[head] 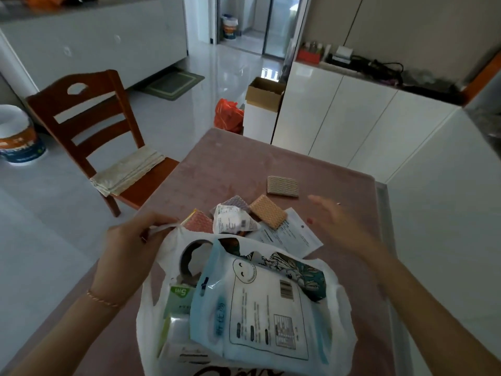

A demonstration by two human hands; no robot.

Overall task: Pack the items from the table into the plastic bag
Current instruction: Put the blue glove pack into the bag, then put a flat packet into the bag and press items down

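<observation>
A white plastic bag stands open on the pink table in front of me. Inside it sit a large white and blue pouch, a roll of tape and a green box. My left hand is shut on the bag's left handle. My right hand hovers open and blurred above the table, right of the bag, holding nothing. Beyond the bag lie a crumpled white packet, an orange sponge cloth, a pink one, a purple one, a beige one and a white paper sheet.
A wooden chair with a folded cloth stands left of the table. White cabinets run along the right. An orange bag and a cardboard box sit on the floor beyond the table. A paint bucket stands far left.
</observation>
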